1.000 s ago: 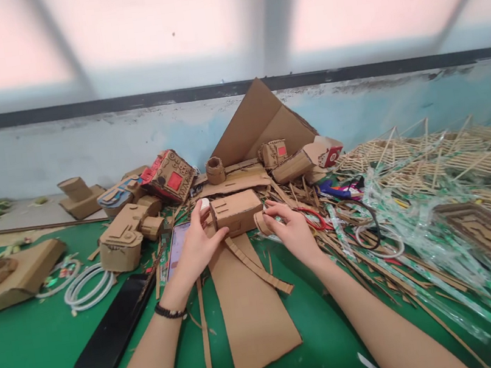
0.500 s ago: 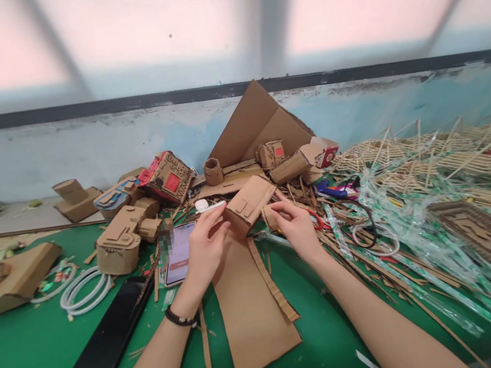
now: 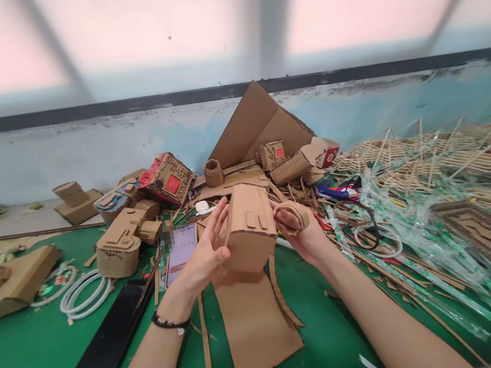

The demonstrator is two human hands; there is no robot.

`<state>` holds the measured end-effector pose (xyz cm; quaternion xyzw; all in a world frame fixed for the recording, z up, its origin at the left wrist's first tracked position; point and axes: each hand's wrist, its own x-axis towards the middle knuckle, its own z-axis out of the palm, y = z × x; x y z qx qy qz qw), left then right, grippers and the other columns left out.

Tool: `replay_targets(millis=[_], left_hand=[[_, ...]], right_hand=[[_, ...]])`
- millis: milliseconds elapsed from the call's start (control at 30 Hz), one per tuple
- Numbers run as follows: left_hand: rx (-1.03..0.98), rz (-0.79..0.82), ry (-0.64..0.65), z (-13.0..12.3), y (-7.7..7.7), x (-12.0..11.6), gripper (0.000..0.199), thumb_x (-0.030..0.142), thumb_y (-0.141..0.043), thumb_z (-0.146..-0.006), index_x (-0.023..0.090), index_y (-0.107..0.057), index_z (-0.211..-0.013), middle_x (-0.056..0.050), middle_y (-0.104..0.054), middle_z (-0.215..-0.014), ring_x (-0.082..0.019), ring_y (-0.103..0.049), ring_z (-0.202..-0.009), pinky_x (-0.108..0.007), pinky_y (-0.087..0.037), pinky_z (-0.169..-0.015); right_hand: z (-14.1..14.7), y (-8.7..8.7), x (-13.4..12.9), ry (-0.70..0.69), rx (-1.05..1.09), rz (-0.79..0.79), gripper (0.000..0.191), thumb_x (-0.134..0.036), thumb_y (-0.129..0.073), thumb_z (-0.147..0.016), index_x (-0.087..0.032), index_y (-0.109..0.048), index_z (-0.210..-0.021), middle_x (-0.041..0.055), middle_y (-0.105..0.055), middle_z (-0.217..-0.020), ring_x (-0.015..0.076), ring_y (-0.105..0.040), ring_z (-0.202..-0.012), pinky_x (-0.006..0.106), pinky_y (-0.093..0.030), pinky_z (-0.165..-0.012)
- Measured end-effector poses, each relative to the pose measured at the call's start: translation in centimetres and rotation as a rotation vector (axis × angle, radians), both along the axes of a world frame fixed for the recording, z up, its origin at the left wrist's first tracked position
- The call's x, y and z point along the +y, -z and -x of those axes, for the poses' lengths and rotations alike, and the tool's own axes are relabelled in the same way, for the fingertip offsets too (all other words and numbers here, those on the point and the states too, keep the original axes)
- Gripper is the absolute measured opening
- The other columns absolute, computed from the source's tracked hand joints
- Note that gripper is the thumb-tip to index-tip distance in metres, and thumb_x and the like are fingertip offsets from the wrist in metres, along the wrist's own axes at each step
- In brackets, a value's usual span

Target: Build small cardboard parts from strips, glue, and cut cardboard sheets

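A small cardboard box (image 3: 249, 223) with little raised tabs on its top is held up above the table between my hands. My left hand (image 3: 207, 251) grips its left side, thumb toward the near face. In my right hand (image 3: 311, 238) is a short rolled cardboard ring (image 3: 291, 219), its open end facing me, and the fingertips behind it reach the box's right side. Beneath the box lies a flat cardboard sheet (image 3: 259, 336), with a narrow corrugated strip (image 3: 286, 301) along its right edge.
A phone (image 3: 182, 255), a black case (image 3: 109, 336) and a cardboard camera model (image 3: 120, 239) lie on the left. Cardboard scraps, scissors (image 3: 338, 188), plastic wrapping (image 3: 419, 232) and a thin-stick structure (image 3: 407, 153) crowd the right. More cardboard models stand along the wall.
The box has turned so its near end faces me and its tabbed top tilts up. My right hand has rolled palm-up, turning the ring's open end toward me.
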<state>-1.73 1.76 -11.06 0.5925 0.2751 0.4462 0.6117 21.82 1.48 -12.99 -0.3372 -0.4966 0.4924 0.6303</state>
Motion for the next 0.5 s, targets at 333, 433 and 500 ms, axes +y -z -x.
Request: replay_targets(millis=[333, 433, 500], left_hand=[[-0.067, 0.241, -0.049, -0.4, 0.3, 0.5, 0.073, 0.070, -0.070, -0.089, 0.032, -0.060, -0.150, -0.010, -0.052, -0.162, -0.037, -0.048, -0.150, -0.050, -0.050, -0.117], [-0.015, 0.236, -0.128, -0.2, 0.7, 0.7, 0.074, 0.053, -0.084, -0.084, 0.035, -0.058, -0.151, -0.009, -0.050, -0.164, -0.035, -0.048, -0.151, -0.048, -0.051, -0.116], [0.027, 0.213, -0.122, -0.2, 1.1, 0.7, 0.077, 0.051, -0.087, -0.080, 0.033, -0.059, -0.150, -0.011, -0.052, -0.162, -0.036, -0.047, -0.151, -0.048, -0.051, -0.115]], right_hand=[[1.0, 1.3, 1.0, 0.079, 0.163, 0.150, 0.044, -0.058, -0.088, -0.072, -0.026, -0.060, -0.084, -0.0004, -0.074, -0.091, 0.0204, -0.072, -0.086, 0.033, -0.062, -0.074], [0.9, 1.7, 1.2, 0.131, 0.207, 0.163, 0.045, -0.058, -0.089, -0.070, -0.026, -0.062, -0.087, 0.0018, -0.077, -0.093, 0.0227, -0.073, -0.087, 0.033, -0.061, -0.071], [0.9, 2.1, 1.5, 0.166, 0.161, 0.117, 0.047, -0.065, -0.084, -0.074, -0.025, -0.064, -0.087, 0.0036, -0.078, -0.091, 0.0242, -0.074, -0.086, 0.034, -0.061, -0.072]])
